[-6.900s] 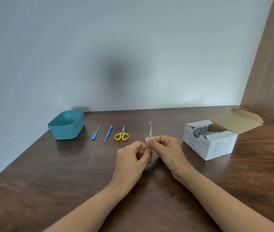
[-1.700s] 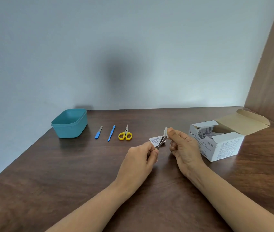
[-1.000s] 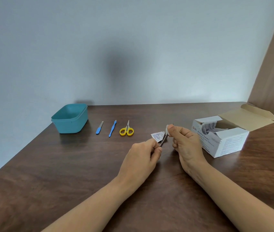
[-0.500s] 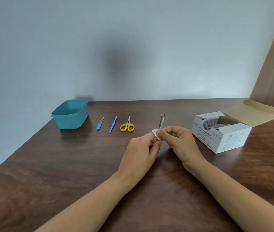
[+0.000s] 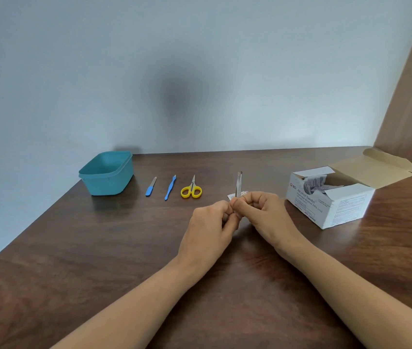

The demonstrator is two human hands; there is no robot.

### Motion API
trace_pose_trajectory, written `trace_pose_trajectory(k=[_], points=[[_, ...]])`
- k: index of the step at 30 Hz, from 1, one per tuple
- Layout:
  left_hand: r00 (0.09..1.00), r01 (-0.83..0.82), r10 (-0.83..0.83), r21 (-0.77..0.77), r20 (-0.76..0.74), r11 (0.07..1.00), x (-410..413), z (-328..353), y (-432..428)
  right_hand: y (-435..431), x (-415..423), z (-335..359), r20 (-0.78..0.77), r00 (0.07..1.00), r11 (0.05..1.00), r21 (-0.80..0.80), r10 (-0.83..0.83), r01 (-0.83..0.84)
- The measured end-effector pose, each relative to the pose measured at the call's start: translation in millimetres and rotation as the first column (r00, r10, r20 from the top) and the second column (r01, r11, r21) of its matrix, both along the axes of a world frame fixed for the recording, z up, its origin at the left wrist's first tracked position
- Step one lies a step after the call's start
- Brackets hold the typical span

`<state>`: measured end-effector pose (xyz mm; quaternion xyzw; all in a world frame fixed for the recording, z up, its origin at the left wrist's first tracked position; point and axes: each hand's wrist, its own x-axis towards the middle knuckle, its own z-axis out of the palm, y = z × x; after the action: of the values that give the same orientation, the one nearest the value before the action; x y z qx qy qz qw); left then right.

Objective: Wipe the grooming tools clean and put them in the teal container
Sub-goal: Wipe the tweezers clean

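A pair of metal tweezers (image 5: pixel 239 183) stands upright over the middle of the table, its lower end pinched in my left hand (image 5: pixel 210 227). My right hand (image 5: pixel 262 212) pinches a small white swab against the tweezers just above the left fingers; the swab is mostly hidden. A torn swab wrapper (image 5: pixel 232 196) lies on the table just behind my hands. The teal container (image 5: pixel 108 173) sits open at the back left. To its right lie a blue-handled nail file (image 5: pixel 151 187), a blue cuticle tool (image 5: pixel 170 187) and yellow-handled scissors (image 5: pixel 191 190) in a row.
An open white box of alcohol swabs (image 5: pixel 330 200) stands at the right, its lid flap folded back. A wooden panel (image 5: pixel 411 96) rises at the far right. The dark wooden table (image 5: pixel 74 260) meets a pale wall behind, and its left edge runs diagonally.
My right hand slid down the tweezers from the tip to the base, next to my left fingers, and the tweezers went from tilted to upright. The tools in the row did not move.
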<state>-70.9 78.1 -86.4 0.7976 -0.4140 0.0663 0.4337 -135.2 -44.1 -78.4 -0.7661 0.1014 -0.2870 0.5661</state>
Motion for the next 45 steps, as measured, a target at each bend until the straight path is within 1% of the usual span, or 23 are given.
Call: trace_pose_trajectory(k=[2,4,8,11,19,24,28,30,34,37,39,41,43,45], points=[[1.000,0.008,-0.008,0.013,-0.006,1.000,0.7,2.1,0.0,-0.5,3.0,-6.4,-0.034,0.997,0.992,-0.106,-0.073,0.069],[1.000,0.021,-0.021,0.016,-0.011,1.000,0.6,4.4,-0.1,0.5,4.4,-10.1,-0.036,0.989,0.977,-0.167,-0.142,0.134],[0.998,0.060,-0.059,0.025,-0.027,0.998,-0.8,7.8,-1.0,1.1,2.8,-7.1,-0.001,0.968,0.955,-0.162,-0.251,0.248],[0.996,0.079,-0.078,0.029,-0.041,0.996,-0.6,8.0,-1.6,-1.3,3.9,-7.9,0.016,0.960,0.950,-0.142,-0.279,0.278],[0.991,0.116,-0.114,0.023,-0.065,0.993,-1.7,8.5,-2.1,-6.0,6.4,-5.7,0.035,0.946,0.947,0.002,-0.321,0.322],[0.989,0.139,-0.136,0.041,-0.060,0.989,-3.4,8.9,-2.6,-10.8,9.5,-6.5,0.033,0.939,0.930,0.151,-0.343,0.335],[0.988,0.148,-0.145,0.044,-0.059,0.988,-5.3,8.7,-2.1,-15.9,12.8,-9.2,0.029,0.936,0.911,0.242,-0.351,0.334],[0.987,0.149,-0.146,0.050,-0.060,0.988,-5.7,8.5,-1.9,-16.2,13.0,-8.2,0.049,0.940,0.900,0.309,-0.339,0.308],[0.989,0.130,-0.127,0.041,-0.071,0.991,-5.2,7.3,-1.4,-15.0,7.4,-1.8,0.130,0.956,0.868,0.463,-0.264,0.177],[0.992,0.083,-0.082,0.013,-0.101,0.996,-4.4,7.3,-0.7,-16.3,4.6,2.7,0.172,0.960,0.803,0.591,-0.222,0.080],[0.991,0.039,-0.042,-0.025,-0.130,0.999,-3.6,7.8,-0.2,-15.3,3.7,5.1,0.220,0.964,0.738,0.673,-0.152,-0.038],[0.985,-0.001,-0.014,-0.086,-0.169,0.996,-2.2,8.2,0.5,-12.3,3.5,5.9,0.256,0.964,0.679,0.719,-0.067,-0.144],[0.974,-0.022,-0.015,-0.160,-0.224,0.987,-1.9,9.4,0.9,-10.4,3.6,4.5,0.246,0.969,0.659,0.729,0.000,-0.185],[0.963,-0.021,-0.043,-0.232,-0.264,0.972,-2.5,11.3,1.0,-9.1,3.3,3.7,0.218,0.975,0.662,0.726,0.034,-0.185]])
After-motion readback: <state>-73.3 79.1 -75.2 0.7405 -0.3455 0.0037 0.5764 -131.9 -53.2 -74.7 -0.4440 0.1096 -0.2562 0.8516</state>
